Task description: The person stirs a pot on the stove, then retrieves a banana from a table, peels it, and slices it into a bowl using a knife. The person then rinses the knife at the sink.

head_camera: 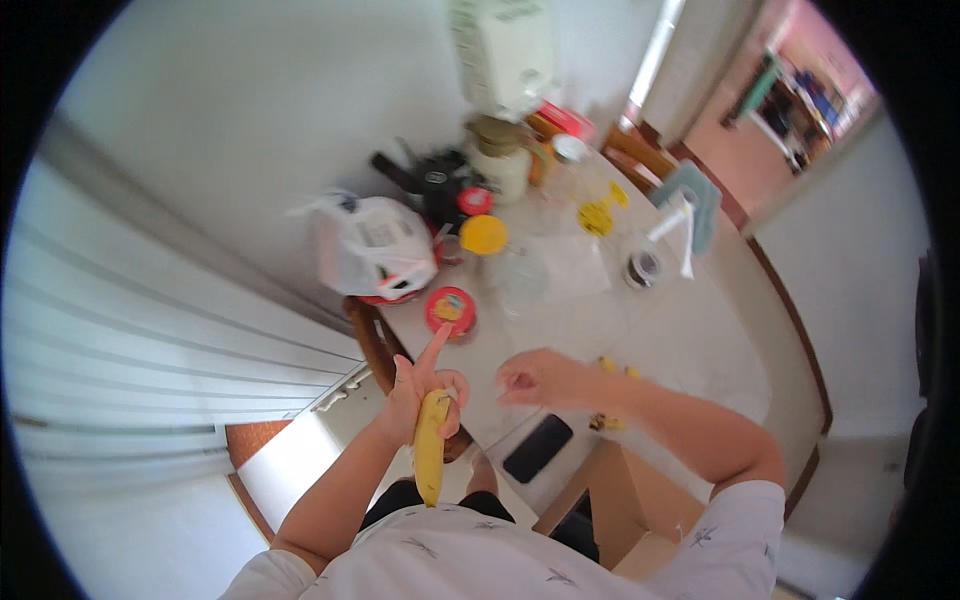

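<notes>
A yellow banana (430, 454) is held in my left hand (427, 401), its upper end between the curled fingers and palm and its lower end hanging towards my shirt. The index finger of that hand stretches out to a round red lid (450, 311) in the view; whether it touches the lid I cannot tell. My right hand (544, 377), blurred, hovers over the table (690, 330) with its fingers bent and a gap between them. Nothing shows in that gap. Beyond the right forearm, more bananas (613, 423) lie partly hidden on the tabletop.
A black phone (538, 448) lies by the table edge, beside an open cardboard box (645, 495). Further back stand a white plastic bag (371, 244), a yellow-lidded jar (484, 235), a jug (499, 161) and a small dark-filled jar (641, 268). A wooden chair (375, 341) adjoins the table's left edge.
</notes>
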A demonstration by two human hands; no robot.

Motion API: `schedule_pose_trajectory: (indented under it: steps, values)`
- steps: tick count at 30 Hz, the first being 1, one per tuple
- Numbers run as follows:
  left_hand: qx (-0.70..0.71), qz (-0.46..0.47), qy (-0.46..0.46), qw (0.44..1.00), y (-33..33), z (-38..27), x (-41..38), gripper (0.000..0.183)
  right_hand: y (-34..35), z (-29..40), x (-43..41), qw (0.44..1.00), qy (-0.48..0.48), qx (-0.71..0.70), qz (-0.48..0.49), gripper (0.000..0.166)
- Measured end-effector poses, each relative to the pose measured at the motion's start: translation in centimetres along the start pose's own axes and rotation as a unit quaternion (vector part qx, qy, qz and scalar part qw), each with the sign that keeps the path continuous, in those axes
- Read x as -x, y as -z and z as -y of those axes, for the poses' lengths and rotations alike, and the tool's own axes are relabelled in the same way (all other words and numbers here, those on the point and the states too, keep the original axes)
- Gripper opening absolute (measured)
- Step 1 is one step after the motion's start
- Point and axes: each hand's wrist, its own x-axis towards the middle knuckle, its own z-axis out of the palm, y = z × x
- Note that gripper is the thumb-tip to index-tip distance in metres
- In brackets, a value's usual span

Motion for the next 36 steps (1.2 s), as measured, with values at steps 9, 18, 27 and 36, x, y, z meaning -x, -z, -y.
schedule_pose_trajectory:
  steps: [9,18,27,36]
  values:
    - [-0.094,-0.234,-0.326,0.911,4.8,-4.4,21.2,0.098,-20.5,17.6,-10.0,0.97,-0.046,-0.136,0.195,0.046]
    - [-0.085,-0.459,-0.374,0.802,12.2,4.2,53.2,0.062,-48.8,32.1,-18.9,0.979,0.143,-0.045,0.135,0.035]
    - [0.014,-0.567,-0.383,0.729,15.5,6.2,68.2,0.041,-61.4,39.4,-26.1,0.952,0.23,-0.025,0.201,0.025]
    - [-0.052,-0.582,-0.353,0.731,24.4,-0.4,71.9,0.046,-66.5,45.0,-37.4,0.942,0.303,-0.111,0.091,0.017]
